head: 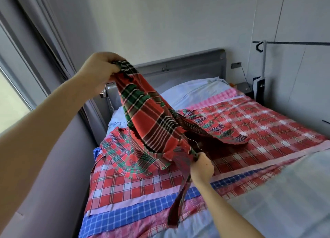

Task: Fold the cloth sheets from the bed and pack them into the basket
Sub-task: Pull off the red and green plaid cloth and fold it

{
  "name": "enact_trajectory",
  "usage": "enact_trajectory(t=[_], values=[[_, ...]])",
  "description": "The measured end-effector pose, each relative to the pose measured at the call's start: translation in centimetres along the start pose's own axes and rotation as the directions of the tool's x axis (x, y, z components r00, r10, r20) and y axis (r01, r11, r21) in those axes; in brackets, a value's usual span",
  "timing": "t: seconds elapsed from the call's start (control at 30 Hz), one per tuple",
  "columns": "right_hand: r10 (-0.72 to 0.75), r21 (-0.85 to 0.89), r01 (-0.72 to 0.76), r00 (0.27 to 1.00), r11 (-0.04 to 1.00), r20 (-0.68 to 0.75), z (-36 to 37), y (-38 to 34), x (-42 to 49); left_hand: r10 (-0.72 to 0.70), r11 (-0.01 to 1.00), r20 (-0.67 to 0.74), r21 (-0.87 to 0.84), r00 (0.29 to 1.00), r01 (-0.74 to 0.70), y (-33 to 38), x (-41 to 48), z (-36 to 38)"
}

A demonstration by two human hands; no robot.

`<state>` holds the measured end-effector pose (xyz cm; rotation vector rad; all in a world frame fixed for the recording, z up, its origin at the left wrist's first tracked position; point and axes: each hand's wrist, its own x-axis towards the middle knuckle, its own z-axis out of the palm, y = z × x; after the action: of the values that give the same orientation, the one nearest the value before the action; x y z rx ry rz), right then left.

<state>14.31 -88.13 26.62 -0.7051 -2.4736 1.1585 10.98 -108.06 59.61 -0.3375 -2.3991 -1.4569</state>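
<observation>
You've got the red-and-green plaid cloth (151,116) lifted off the bed (285,193), strung diagonally between both hands, part of it trailing onto the red check sheet (250,123) spread beneath. Looks thin, light, limp, with frayed edges; it'll sag and bunch wherever unsupported, so take it at corners or along one edge, not mid-panel. Left hand (99,71) is raised high, arm stretched forward, fingers curled tight round a bunched end of the cloth. Right hand (201,166) sits lower and nearer you, just above the mattress, pinching a gathered edge; a narrow strip hangs from that grip down past the wrist. More sheets lie flat below: blue check (125,214), pink check (226,94). Basket not in view. Probably still finding corners, no fold made yet.
</observation>
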Motion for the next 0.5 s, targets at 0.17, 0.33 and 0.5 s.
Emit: enact_trajectory(t=[0.17, 0.33, 0.5], values=[[0.014, 0.197, 0.010, 0.992, 0.980, -0.123, -5.7, 1.7, 4.1, -0.048, 0.997, -0.092, 0.056, 0.995, 0.053, -3.9, -0.3, -3.1], [-0.202, 0.247, 0.240, 0.965, 0.939, -0.168, -15.4, -2.1, 7.0, -0.257, 0.960, -0.169, 0.069, 0.952, 0.271, -12.6, -1.9, -4.3], [-0.438, 0.029, 0.445, 0.867, 0.895, 0.237, -20.6, -2.3, 6.7, -0.447, 0.885, -0.184, 0.051, 0.875, 0.463, -20.1, -4.6, -2.2]])
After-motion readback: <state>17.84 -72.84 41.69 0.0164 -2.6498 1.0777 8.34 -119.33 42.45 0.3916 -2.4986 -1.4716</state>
